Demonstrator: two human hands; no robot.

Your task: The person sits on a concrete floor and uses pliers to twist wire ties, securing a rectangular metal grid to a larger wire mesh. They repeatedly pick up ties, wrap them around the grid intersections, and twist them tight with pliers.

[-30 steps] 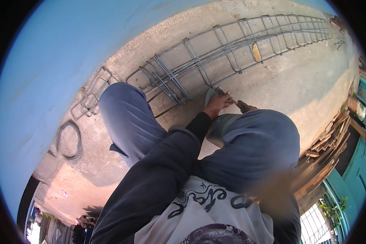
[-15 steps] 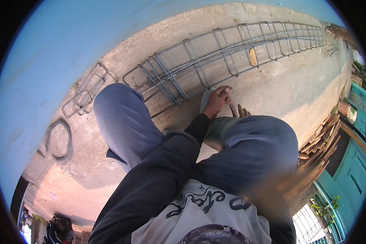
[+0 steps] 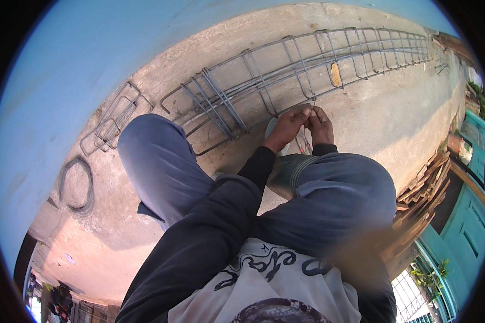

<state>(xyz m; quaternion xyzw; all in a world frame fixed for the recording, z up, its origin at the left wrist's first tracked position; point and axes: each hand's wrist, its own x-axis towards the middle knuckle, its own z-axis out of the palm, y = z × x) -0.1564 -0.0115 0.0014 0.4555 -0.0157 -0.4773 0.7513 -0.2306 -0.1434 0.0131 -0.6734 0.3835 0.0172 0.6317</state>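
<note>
My left hand (image 3: 289, 128) and my right hand (image 3: 320, 127) meet fingertip to fingertip beside the near bar of a long steel rebar cage (image 3: 264, 86). Both are closed in a pinch. A thin dark wire (image 3: 314, 101) runs from their fingertips up to the cage's near bar, at the foot of a stirrup. Below the hands, a slim tool with red handles (image 3: 304, 144) shows in part; what holds it is hidden. Several stirrups (image 3: 218, 102) are bunched near the cage's left end.
Loose bent stirrups (image 3: 113, 121) and a coil of wire (image 3: 76, 184) lie on the concrete at left. A yellowish piece (image 3: 335, 74) lies within the cage. Stacked wood (image 3: 427, 188) stands at right. A blue wall (image 3: 64, 81) borders the far left.
My right hand has come up from behind my right knee to meet the left. My left hand has moved slightly, and the red-handled tool now hangs lower, beneath the hands.
</note>
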